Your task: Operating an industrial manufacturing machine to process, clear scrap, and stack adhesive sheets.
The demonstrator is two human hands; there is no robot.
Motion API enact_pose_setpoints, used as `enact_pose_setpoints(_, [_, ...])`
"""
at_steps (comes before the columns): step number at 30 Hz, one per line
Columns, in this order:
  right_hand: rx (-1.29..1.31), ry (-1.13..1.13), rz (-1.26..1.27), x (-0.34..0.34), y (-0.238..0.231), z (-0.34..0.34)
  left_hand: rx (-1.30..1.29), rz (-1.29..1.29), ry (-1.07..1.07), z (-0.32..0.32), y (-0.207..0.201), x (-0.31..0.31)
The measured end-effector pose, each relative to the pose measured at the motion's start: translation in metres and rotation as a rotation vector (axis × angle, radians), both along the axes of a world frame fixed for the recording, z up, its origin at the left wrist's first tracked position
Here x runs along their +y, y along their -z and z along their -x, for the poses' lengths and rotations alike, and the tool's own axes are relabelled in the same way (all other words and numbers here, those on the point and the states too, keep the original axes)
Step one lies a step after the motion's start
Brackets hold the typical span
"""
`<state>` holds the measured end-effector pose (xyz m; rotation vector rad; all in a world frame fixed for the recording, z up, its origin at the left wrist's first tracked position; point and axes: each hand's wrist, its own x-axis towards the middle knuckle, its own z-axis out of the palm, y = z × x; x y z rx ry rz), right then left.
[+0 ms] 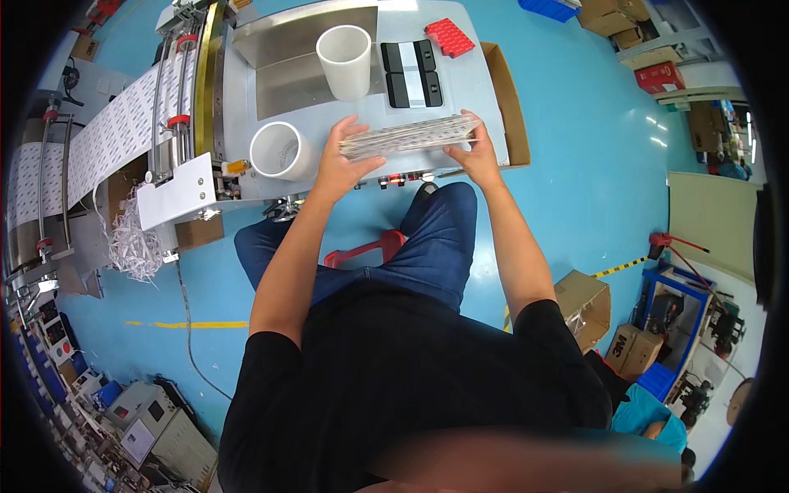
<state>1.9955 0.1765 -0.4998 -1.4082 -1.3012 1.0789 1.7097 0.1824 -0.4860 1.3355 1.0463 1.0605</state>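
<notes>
Between my two hands is a thick stack of thin whitish sheets point(409, 136), held edge-on above the near edge of the grey worktable point(238, 107). My left hand point(339, 160) grips its left end, thumb on the near side and fingers behind. Around the right end closes my right hand point(478, 153), thumb below and fingers over the top. Beyond the stack lie black blocks with a pale strip across them point(411, 74). A white cardboard tube point(345, 66) stands behind my left hand, and another white tube point(281, 151) is to its left.
A red patterned packet point(449, 38) lies at the table's far right, beside an open cardboard box point(506, 107). On the left, a roller machine carries a printed white web point(123, 123), with a heap of shredded strips point(136, 242) below. A red stool point(362, 248) shows between my legs.
</notes>
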Motion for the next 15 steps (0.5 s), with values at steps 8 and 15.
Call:
enact_pose_setpoints(8, [-0.773, 0.14, -0.661, -0.017, -0.072, 0.021, -0.073, 0.041, -0.051, 0.0, 0.005, 0.009])
enact_pose_setpoints(15, [-1.087, -0.103, -0.636, -0.029, -0.056, 0.049, -0.148, 0.034, -0.061, 0.002, 0.006, 0.009])
